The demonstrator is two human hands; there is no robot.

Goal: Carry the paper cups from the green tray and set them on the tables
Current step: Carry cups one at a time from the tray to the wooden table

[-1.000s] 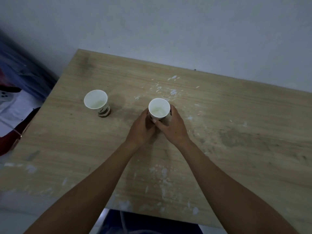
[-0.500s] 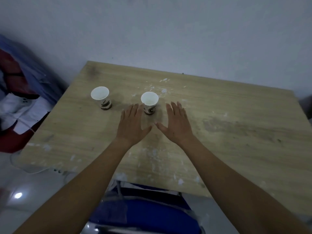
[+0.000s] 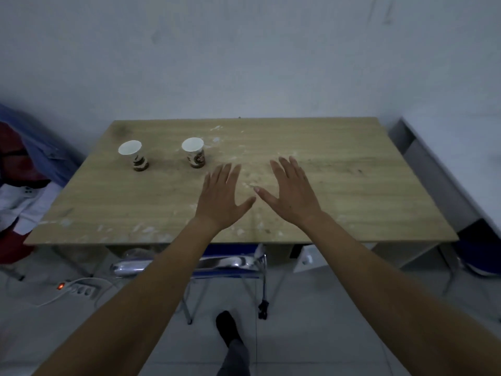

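Two paper cups already stand on the wooden table [image 3: 352,185], so part of the job looks done. At the far left of the scene, off the table's edge, lies a heap of red, blue and white cloth [image 3: 24,183], and on the floor near it a power strip [image 3: 78,289] shows a small lit switch. On the table's far left part stands the left cup [image 3: 133,155], upright, mouth open to the ceiling, with a dark printed band around its base. Just right of it, with a clear gap between them, the second cup [image 3: 194,152] stands upright too, same print. Nearer and to the right of that cup hovers the left hand [image 3: 221,198], fingers spread wide and flat, holding nothing and apart from the cup. Beside it the right hand [image 3: 291,195] is equally splayed and empty, thumb tips of the two hands nearly meeting. The right half of the table is bare wood with pale smears. Under the near edge a blue folding chair [image 3: 230,264] is tucked in.

No green tray appears anywhere in view, so how many cups remain on it cannot be told. Judging by the empty hands, the next step would be returning to the tray for more.
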